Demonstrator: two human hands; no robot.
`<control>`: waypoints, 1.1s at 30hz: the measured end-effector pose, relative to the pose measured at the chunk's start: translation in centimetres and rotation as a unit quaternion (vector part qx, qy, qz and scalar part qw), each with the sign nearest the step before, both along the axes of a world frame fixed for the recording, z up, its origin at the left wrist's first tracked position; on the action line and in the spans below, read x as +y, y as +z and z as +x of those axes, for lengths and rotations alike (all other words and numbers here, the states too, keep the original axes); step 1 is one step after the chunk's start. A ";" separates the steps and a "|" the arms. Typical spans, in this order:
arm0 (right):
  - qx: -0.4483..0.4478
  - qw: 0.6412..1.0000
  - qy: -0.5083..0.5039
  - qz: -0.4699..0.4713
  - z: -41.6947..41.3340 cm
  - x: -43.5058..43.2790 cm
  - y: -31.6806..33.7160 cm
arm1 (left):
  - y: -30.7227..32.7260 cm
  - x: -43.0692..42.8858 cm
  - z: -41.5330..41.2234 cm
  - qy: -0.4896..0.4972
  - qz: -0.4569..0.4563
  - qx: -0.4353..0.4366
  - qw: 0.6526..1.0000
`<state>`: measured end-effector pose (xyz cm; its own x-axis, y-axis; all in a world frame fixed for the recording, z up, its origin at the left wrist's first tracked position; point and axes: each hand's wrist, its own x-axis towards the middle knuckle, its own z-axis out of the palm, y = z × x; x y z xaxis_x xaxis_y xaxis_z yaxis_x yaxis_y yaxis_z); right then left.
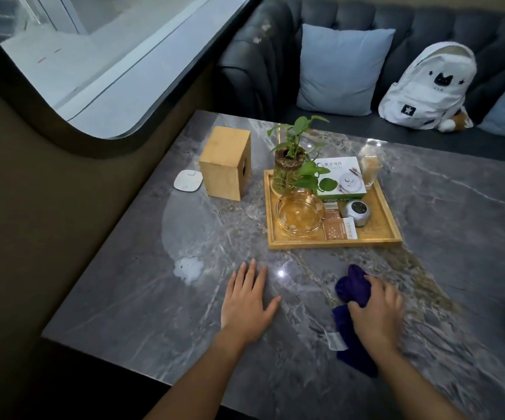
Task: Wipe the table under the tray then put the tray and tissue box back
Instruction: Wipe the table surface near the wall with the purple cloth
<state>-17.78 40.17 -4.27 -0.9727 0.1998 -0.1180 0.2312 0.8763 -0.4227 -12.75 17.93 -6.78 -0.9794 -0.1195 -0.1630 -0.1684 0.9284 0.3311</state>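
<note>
A wooden tray (387, 213) rests on the grey marble table (457, 225), holding a potted plant (293, 165), a glass ashtray (300, 214), a green-and-white box (343, 178), a small round silver device and some packets. The wooden tissue box (225, 163) stands upright to the tray's left. My left hand (249, 304) lies flat on the table with fingers spread, in front of the tray. Close to the near edge, my right hand (376, 313) grips a purple cloth (352, 289) pressed on the table.
A white square coaster (187, 180) lies left of the tissue box by the wall. A pale patch (189, 268) shows on the table, left of my left hand. Behind the table is a dark sofa with blue cushions (343, 69) and a white backpack (429, 86).
</note>
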 end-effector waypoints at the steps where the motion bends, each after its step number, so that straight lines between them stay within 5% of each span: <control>1: 0.008 1.000 0.006 -0.015 0.0 -0.1 0.1 | 0.2 -0.3 0.0 0.004 0.013 0.002 1.000; 8: 0.018 0.995 0.068 -0.074 -0.1 -2.4 0.9 | 2.2 -5.8 3.5 0.168 0.049 0.115 0.978; 15: 0.024 0.961 0.208 -0.178 -0.7 -9.4 2.6 | 1.9 -13.7 8.0 0.363 0.021 0.086 0.928; 21: 0.051 0.917 0.330 -0.217 -2.6 -17.6 4.7 | 0.0 -17.4 9.6 0.379 -0.012 0.016 0.925; 33: 0.070 0.796 0.564 -0.207 -1.9 -24.6 0.4 | -0.9 -17.1 9.5 0.386 -0.079 0.045 0.918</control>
